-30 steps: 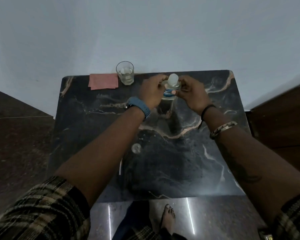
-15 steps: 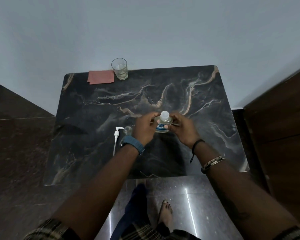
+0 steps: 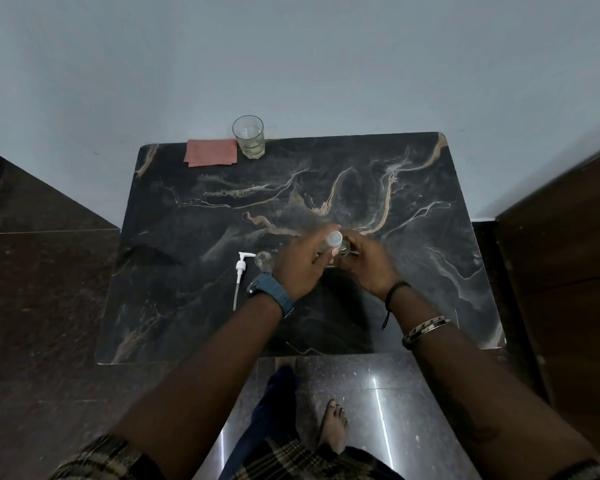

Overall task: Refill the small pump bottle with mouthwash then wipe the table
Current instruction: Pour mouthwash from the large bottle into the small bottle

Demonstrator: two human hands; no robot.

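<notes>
Our table [image 3: 413, 271]: cloth [image 3: 211, 152] and glass [image 3: 248, 136] side by side at far-left edge; pump head [image 3: 241, 271] lying left of our hands, mid-table.

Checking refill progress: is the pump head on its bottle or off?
Off. The pump head lies flat on the table, left of both hands.

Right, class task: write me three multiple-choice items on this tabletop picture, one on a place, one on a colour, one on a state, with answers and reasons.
1. Where does the clear drinking glass stand?
A far edge, beside the cloth
B near edge
C on the floor

2. What colour is the folded cloth?
A green
B pink
C white

3. How is the white pump head?
A screwed on
B held
C lying loose on the dark marble table

Answers: A, it stands next to the cloth by the wall; B, plainly pink; C, it lies left of both hands.
</notes>
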